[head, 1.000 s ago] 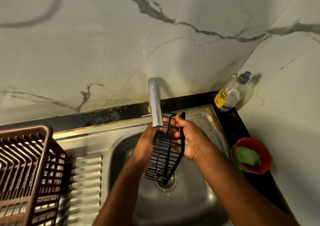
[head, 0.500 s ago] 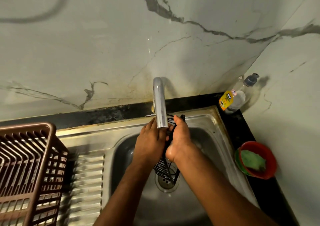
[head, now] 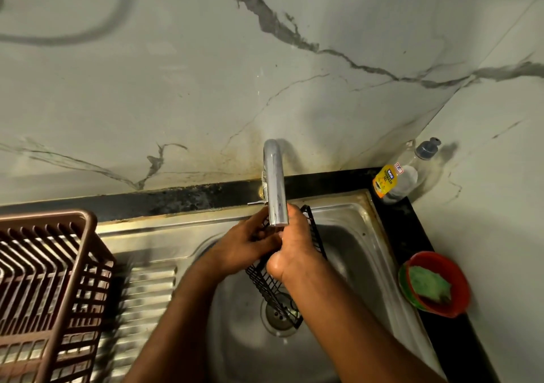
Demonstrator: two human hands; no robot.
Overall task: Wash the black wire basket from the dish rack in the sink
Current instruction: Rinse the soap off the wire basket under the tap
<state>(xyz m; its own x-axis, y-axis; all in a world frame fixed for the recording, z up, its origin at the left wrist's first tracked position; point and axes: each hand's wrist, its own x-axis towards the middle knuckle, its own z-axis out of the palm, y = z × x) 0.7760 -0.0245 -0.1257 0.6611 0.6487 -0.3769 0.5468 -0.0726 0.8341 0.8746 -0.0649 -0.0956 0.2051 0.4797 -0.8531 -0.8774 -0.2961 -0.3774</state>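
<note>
Steel sink, one tap, left hand and right hand both clamped on one black wire basket

Black wire basket, brown dish rack, red bowl, grey-veined marble wall.

**2 hands together, both closed**

Both forearms reach forward and converge. Left hand has fingers curled, knuckles up. Right hand is fisted, thumb side toward the camera, pressed against the left.
</note>
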